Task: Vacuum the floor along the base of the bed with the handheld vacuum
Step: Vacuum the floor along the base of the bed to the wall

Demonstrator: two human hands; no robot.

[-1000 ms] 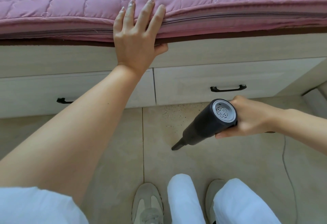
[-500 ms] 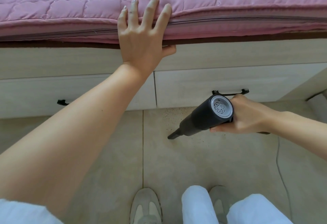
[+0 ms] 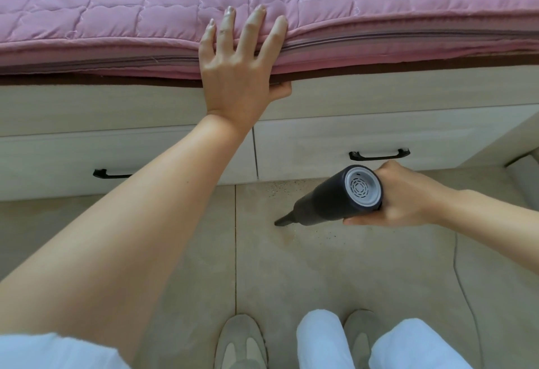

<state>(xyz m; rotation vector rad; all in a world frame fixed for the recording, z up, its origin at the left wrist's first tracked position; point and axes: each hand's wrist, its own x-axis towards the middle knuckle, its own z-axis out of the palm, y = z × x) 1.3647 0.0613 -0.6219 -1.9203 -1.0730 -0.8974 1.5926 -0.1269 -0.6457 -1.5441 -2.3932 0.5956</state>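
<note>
— What are your hands doing?

— Your right hand (image 3: 408,196) is wrapped around the rear of the handheld vacuum (image 3: 335,199); your fingers hide its handle. Your left hand (image 3: 239,68) lies flat and spread on the edge of the pink quilt (image 3: 116,4), thumb tucked under the mattress rim, gripping nothing.

— Where's the vacuum?

— Tilted down to your left, its nozzle tip at the floor (image 3: 320,275) in front of the bed base (image 3: 320,141). Whether the tip touches the tile, you can't tell.

— What's hard to see?

— Your left forearm covers most of the left drawer handle (image 3: 108,174). The right drawer handle (image 3: 379,155) shows just above the vacuum. Fine dark specks (image 3: 331,236) dot the tile nearby. Your shoes (image 3: 242,339) and white trousers are cut off below.
</note>
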